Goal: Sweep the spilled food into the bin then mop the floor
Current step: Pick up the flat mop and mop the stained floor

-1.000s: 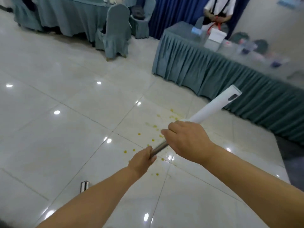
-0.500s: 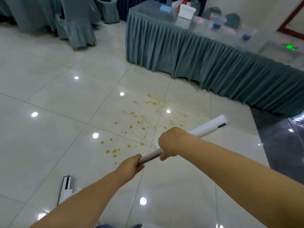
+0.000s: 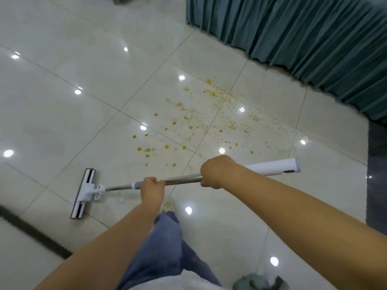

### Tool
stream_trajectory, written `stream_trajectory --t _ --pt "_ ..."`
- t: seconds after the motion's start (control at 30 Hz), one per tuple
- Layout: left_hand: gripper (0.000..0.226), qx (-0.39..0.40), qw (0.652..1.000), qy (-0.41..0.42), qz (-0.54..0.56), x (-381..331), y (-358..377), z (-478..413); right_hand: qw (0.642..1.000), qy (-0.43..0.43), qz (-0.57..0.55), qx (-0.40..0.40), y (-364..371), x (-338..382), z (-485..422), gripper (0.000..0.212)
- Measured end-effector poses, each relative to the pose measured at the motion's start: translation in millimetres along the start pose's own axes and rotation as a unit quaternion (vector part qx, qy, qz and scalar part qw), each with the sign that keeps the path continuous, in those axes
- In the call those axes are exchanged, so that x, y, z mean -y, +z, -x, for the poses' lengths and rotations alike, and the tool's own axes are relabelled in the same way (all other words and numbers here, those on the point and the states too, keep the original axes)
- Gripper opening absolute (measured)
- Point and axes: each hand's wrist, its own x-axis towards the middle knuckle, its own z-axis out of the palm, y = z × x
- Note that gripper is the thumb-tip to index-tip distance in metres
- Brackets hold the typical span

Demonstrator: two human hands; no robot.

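Steel and white plastic are seen in the mop point(image 3: 182, 179), which is held nearly level across the middle of the frame by both hands. The left hand point(image 3: 151, 190) is wrapped around the steel shaft just beside a grey collar, its fingers curled over the top and pressed together, and its forearm is extended up from the lower left. The right hand point(image 3: 217, 171) is closed around the shaft further right, where steel meets the white upper sleeve point(image 3: 272, 167). Its knuckles are turned toward the camera, its fingertips are hidden underneath, and its forearm is stretched in from the lower right edge. The mop head point(image 3: 83, 193) is laid flat on the pale tiled floor point(image 3: 62, 111) at the left of the frame, apart from the spill. Yellow-orange spots of spilled food point(image 3: 199, 122) are scattered over the tiles above the hands, toward a pleated teal table skirt point(image 3: 303, 38) in the upper right. A blue-jeaned leg point(image 3: 165, 248) and a pale shoe point(image 3: 168, 205) are seen below the left hand.
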Motion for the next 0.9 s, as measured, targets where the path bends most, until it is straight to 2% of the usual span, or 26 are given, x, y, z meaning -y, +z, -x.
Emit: stream_trajectory --t 0.07,0.13,0.23,0.33,0.4,0.53,0.63,0.77,0.9 --pt "0.049 -0.013 0.995 -0.075 0.072 0 16 -15 0.999 -0.02 -0.024 0.02 5 -19 -14 0.022" --pt "0.048 0.009 0.972 -0.153 0.179 -4 35 -25 0.994 -0.034 -0.08 0.06 8 -39 -28 0.024" --pt "0.032 0.023 0.906 -0.223 0.358 -15 65 -45 0.971 -0.044 -0.185 0.143 14 -69 -54 0.031" --pt "0.007 0.022 0.847 -0.266 0.459 -37 90 -69 0.948 -0.063 -0.241 0.2 18 -98 -83 0.029" --pt "0.018 -0.003 0.82 -0.289 0.495 -50 105 -86 0.944 -0.082 -0.249 0.198 17 -117 -99 0.025" --pt "0.014 -0.026 0.802 -0.294 0.52 -84 136 -102 0.961 -0.1 -0.204 0.157 17 -158 -119 0.028" --pt "0.015 -0.02 0.803 -0.292 0.519 -101 154 -112 0.965 -0.102 -0.193 0.147 13 -189 -129 0.028" --pt "0.018 -0.013 0.801 -0.272 0.534 -129 179 -130 0.962 -0.101 -0.212 0.142 12 -220 -149 0.024" --pt "0.011 -0.042 0.792 -0.259 0.551 -149 201 -146 0.952 -0.101 -0.257 0.135 20 -234 -168 0.023"
